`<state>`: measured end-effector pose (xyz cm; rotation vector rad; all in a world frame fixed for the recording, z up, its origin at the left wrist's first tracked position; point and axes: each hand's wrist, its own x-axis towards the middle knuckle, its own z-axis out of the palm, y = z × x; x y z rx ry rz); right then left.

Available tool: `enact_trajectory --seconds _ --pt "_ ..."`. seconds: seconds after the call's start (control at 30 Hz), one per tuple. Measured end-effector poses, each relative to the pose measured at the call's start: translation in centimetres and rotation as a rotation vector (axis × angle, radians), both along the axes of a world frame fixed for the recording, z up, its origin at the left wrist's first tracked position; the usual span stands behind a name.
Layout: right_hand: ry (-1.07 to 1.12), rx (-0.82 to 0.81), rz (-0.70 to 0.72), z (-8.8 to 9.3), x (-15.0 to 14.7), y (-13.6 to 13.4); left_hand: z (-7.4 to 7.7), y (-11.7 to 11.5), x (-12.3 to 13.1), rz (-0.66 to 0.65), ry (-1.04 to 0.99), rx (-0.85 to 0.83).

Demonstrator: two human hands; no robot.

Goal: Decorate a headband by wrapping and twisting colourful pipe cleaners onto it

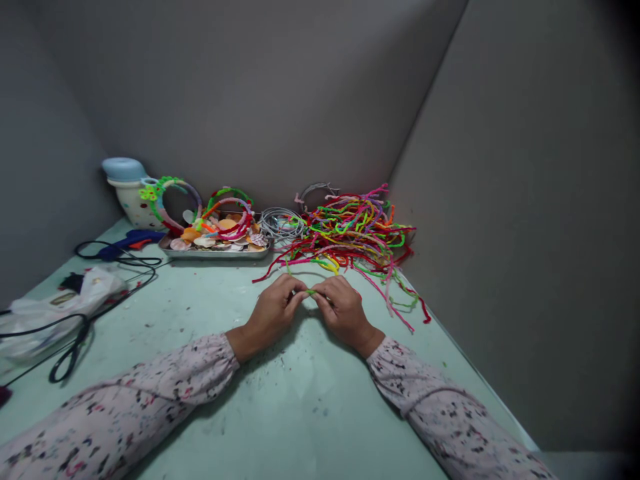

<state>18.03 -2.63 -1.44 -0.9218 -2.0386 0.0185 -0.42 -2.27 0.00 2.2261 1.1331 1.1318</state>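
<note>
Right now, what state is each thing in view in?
left hand, pinching the green pipe cleaner
right hand, pinching the same piece
green pipe cleaner, gripped between both hands
pipe cleaner pile, loose and tangled
metal tray, filled with shells
headbands, wrapped in coloured pipe cleaner, standing upright
wire coil, loosely looped
scissors, lying flat
glue gun, lying on its side

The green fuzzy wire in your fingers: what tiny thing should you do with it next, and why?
I'd probably twist the green pipe cleaner a little tighter. The left hand and right hand are close together, both pinching it, so a small turn looks easy from there. The pile of colourful pipe cleaners lies just beyond them, so it needn't be touched yet.
</note>
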Motion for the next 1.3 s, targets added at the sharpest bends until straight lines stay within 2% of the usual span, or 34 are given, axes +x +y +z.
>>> enact_trajectory --seconds 0.27,0.53,1.3 --pt "-0.044 -0.005 0.004 0.15 -0.01 -0.03 -0.16 0.05 0.06 0.004 0.075 -0.003" --pt "-0.051 -0.008 -0.019 0.0 -0.01 -0.03 -0.23 0.17 0.01 -0.002 0.054 -0.042" --pt "-0.067 -0.005 -0.009 -0.02 -0.06 -0.09 -0.51 0.05 -0.17 -0.007 0.139 0.035"
